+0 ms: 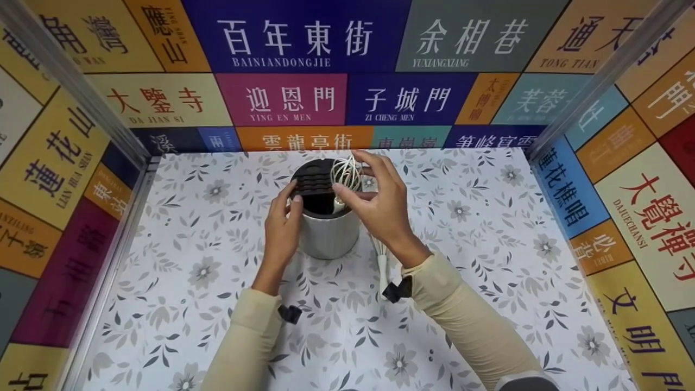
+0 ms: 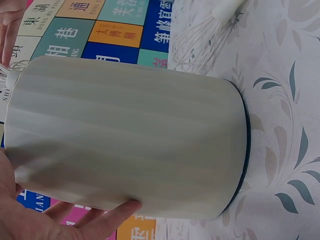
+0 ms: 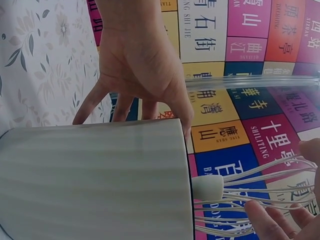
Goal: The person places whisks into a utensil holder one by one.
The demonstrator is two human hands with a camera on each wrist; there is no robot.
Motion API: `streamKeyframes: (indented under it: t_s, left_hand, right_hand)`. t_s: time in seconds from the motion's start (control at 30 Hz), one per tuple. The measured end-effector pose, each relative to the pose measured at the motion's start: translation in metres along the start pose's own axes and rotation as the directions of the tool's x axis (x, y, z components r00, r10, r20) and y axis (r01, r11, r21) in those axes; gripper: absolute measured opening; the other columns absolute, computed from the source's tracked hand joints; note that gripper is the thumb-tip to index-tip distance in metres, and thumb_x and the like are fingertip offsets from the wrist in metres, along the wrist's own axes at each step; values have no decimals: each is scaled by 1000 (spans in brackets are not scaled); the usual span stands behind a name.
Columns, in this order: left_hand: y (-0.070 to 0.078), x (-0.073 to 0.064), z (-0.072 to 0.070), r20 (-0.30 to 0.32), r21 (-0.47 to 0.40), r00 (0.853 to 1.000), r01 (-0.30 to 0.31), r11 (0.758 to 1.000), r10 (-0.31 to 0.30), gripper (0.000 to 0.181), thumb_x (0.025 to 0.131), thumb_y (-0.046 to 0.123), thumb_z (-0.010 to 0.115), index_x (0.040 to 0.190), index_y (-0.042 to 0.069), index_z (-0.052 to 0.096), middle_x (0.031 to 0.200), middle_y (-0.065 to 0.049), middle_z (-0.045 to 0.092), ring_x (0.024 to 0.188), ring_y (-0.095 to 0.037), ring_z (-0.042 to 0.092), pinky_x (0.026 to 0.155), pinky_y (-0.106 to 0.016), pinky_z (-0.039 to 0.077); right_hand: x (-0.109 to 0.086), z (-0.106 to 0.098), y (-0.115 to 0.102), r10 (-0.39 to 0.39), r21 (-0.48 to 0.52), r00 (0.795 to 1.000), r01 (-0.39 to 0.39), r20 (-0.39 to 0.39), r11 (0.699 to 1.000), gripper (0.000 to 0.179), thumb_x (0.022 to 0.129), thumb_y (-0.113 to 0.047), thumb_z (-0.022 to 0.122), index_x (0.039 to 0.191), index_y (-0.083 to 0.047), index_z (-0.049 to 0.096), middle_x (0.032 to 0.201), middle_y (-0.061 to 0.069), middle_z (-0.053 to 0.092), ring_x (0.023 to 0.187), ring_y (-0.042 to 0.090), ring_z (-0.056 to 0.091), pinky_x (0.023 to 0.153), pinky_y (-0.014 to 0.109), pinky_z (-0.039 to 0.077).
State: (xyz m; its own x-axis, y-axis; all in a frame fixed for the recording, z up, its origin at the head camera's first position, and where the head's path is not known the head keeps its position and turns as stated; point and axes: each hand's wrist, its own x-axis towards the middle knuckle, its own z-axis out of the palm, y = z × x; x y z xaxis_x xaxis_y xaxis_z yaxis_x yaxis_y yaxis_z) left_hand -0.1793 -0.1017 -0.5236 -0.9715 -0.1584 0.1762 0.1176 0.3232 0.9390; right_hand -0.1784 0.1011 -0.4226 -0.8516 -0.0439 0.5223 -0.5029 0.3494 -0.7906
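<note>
A ribbed light-grey utensil holder (image 1: 328,239) stands upright, its top fitted with a black slotted insert (image 1: 314,184). My left hand (image 1: 282,225) grips its left side, thumb near the rim and fingers spread along the wall. Over the opening, my right hand (image 1: 386,203) holds a whisk (image 1: 346,171) by its pale wire loops, handle down. In the right wrist view the top of that whisk's handle (image 3: 208,187) shows at the rim, with more wire loops (image 3: 222,222) beside it. How deep the handle reaches is hidden.
Another white-handled whisk (image 1: 383,269) lies on the table just right of the holder, partly under my right wrist. Floral paper covers the table (image 1: 467,326). Panels with colourful printed signs (image 1: 293,35) rise at the back and both sides.
</note>
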Motion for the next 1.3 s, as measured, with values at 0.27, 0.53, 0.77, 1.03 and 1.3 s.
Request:
streamKeyframes:
  t_s: [0.27,0.53,0.77,1.03,1.3]
  left_hand:
    - [0,0,0,8,9,1000,-6,1000,6,45,109,43,46,151,30,50,150,-6,51,139,-21,48,114,-46,44]
    - [0,0,1,-5,10,1000,-3,1000,3,44,108,41,47,150,30,52,149,-5,53,138,-19,49,114,-41,44]
    - [-1,0,1,-12,6,1000,3,1000,-3,43,108,41,48,150,31,52,149,-4,53,138,-19,49,113,-40,45]
    - [0,0,1,-8,5,1000,3,1000,-3,44,108,41,47,150,30,52,150,-4,52,140,-18,47,114,-41,44]
    - [0,0,1,5,11,1000,10,1000,-10,44,108,44,46,151,34,50,151,-4,51,139,-21,49,113,-44,44]
  right_hand:
    - [-1,2,3,6,3,1000,-6,-2,1000,41,89,-35,80,123,-13,72,130,4,61,111,15,67,71,24,63]
    - [0,2,4,-17,23,1000,18,-14,1000,32,92,-31,78,114,-8,74,126,1,62,108,11,67,70,24,63]
    - [0,-1,6,-18,25,999,19,-26,1000,23,93,-28,77,109,-11,77,124,1,64,107,11,67,70,24,63]
    - [-6,-2,12,-47,-1,999,47,-23,999,11,91,-19,78,101,-14,81,118,4,67,109,12,67,68,24,63]
    - [-16,-1,23,-52,-33,999,52,-8,998,5,91,-16,78,94,-15,82,118,4,69,105,15,69,67,24,63]
